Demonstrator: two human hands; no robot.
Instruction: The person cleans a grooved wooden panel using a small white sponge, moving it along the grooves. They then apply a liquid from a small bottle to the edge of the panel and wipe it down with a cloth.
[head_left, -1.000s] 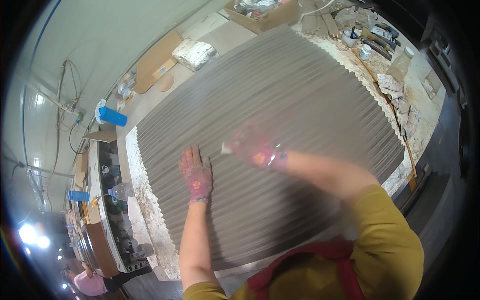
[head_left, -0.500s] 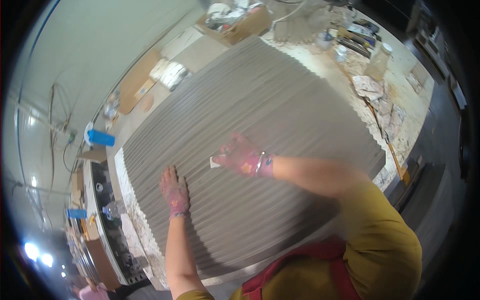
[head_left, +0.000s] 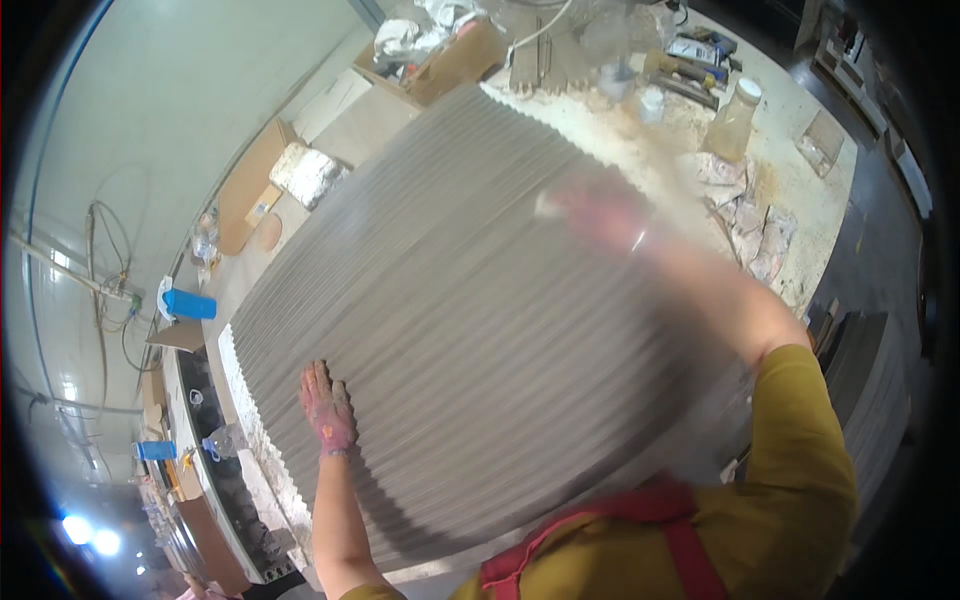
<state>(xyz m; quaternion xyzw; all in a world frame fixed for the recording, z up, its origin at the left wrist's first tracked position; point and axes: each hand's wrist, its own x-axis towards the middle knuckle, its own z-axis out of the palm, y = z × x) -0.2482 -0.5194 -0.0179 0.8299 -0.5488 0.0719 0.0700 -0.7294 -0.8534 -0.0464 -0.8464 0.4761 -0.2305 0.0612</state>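
Note:
A wide grey-brown panel with a ribbed surface (head_left: 440,330) lies across the worktable. My left hand (head_left: 328,412), in a pink patterned glove, rests flat on the panel's left part with its fingers stretched out. Over the far right part of the ribs is my right hand (head_left: 598,212), gloved in pink too and smeared by motion. It holds a small pale piece (head_left: 547,205), which juts out at its left side against the panel. The blur hides what kind of piece it is and how the fingers sit.
On the table's far right stand a jar with a white lid (head_left: 735,122) and several hand tools (head_left: 685,75), with crumpled rags (head_left: 755,225) nearer. A cardboard box (head_left: 455,62) is at the back. To the left are a white wrapped bundle (head_left: 305,175) and a blue container (head_left: 190,304).
My right hand has swept away from me and to the right along the ribs with the pale piece. My left hand stays flat on the panel. The view has shifted slightly.

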